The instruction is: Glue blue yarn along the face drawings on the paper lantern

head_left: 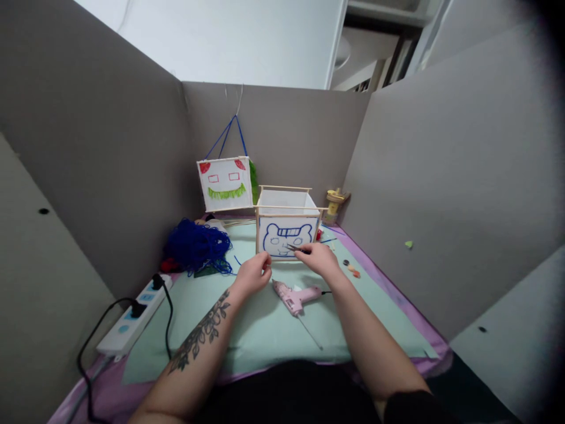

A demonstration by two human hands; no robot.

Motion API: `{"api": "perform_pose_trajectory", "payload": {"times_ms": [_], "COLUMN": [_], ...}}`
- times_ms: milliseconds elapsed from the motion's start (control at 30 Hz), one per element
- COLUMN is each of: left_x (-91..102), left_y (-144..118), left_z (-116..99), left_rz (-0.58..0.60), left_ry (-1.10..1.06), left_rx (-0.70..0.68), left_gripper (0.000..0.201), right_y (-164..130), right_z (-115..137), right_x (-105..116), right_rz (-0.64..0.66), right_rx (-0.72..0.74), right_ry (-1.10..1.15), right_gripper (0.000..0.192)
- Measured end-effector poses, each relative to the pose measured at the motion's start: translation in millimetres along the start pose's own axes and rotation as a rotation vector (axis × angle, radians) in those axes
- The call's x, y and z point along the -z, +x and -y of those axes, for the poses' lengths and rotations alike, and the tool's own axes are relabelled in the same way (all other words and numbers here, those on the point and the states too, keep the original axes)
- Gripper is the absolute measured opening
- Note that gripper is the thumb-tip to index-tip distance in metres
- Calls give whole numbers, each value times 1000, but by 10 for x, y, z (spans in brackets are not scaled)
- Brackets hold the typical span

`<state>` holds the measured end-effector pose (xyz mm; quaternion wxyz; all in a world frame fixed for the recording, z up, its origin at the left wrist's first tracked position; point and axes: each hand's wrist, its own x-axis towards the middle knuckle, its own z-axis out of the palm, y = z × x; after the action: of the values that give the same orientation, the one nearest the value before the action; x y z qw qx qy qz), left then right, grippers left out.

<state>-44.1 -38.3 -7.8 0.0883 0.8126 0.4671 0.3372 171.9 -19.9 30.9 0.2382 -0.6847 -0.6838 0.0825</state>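
we count paper lanterns 2 point(286, 227) point(226, 184) | glue gun 1 point(295, 296) | power strip 1 point(132, 318) | blue yarn bundle 1 point(196, 245) | hands 2 point(253, 274) point(318, 258)

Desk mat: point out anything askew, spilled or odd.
The blue yarn lies in a loose tangle at the mat's left edge, strands trailing. The pink glue gun lies on its side. Nothing looks spilled or broken.
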Motion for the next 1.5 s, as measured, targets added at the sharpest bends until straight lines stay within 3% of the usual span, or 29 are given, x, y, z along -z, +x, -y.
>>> {"api": "perform_pose_trajectory", "payload": {"times_ms": [233, 333, 433, 600, 700, 800, 1067, 1300, 1400, 1500], "left_x": [-41, -69, -84, -137, -199, -247, -315, -355, -304, -269], "left_y": [26, 117, 285, 616, 739, 794, 881, 967, 940, 841], "left_z": [23, -29, -133, -308, -367, -391, -362, -371, -369, -349], "left_rz": [-103, -147, -112, 130, 140, 123, 60, -5, 14, 116], "left_ry": [-74, -232, -509, -1253, -1597, -1781, -1798, -1750, -1745, -1696], "left_rx": [37, 170, 387, 775, 881, 918, 1014, 1046, 1039, 1037], "left_gripper": [12, 13, 15, 12, 5, 12, 9, 22, 18, 9], "right_y": [-6, -4, 3, 36, 67, 84, 62, 80, 85, 82], "right_z": [12, -13, -50, -109, -134, -153, -187, -336, -495, -599], "right_x": [-19, -34, -56, -104, -136, -166, -206, -151, -108, -117], "right_rz": [-37, -110, -183, -237, -200, -167, -134, -116, -141, -204], "right_rx": [7, 20, 75, 106, 89, 119, 133, 67, -5, -49], "right_ry": [-14, 11, 42, 145, 211, 262, 332, 405, 472, 523], "right_gripper": [31, 33, 35, 36, 34, 32, 29, 34, 34, 34]}}
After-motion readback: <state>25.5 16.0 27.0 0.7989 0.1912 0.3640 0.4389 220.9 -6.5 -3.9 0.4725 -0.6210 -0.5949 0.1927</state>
